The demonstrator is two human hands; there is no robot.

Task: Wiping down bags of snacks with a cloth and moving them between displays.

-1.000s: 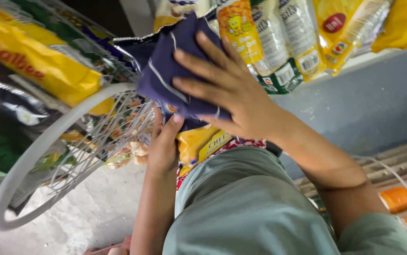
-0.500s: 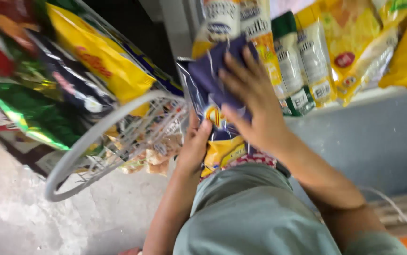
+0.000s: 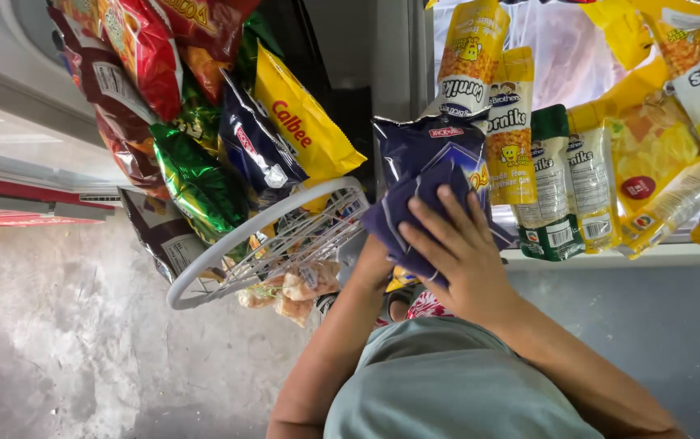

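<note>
While the head camera looked down over my chest, my right hand lay spread, fingers wide, flat on a folded purple cloth and pressed it against the dark blue snack bag. That bag hung just right of the white wire rack, which serves as the landmark below.

Compared with the view half a second before, the cloth sat slightly lower on the bag's face and my fingers were fanned out more; the rack had shifted toward the centre of the picture. I judged this to be a wiping stroke in progress down the bag, not finished.

My left hand was raised at the bag's lower edge, just right of the rack's rim. It was mostly hidden behind the cloth, so I could not tell whether it gripped the bag or only steadied it.

Above and left of the rack hung a yellow chip bag, a green foil bag and red bags. Well to the right of the rack hung a row of corn snack packets. Below the rack lay a bare concrete floor.
</note>
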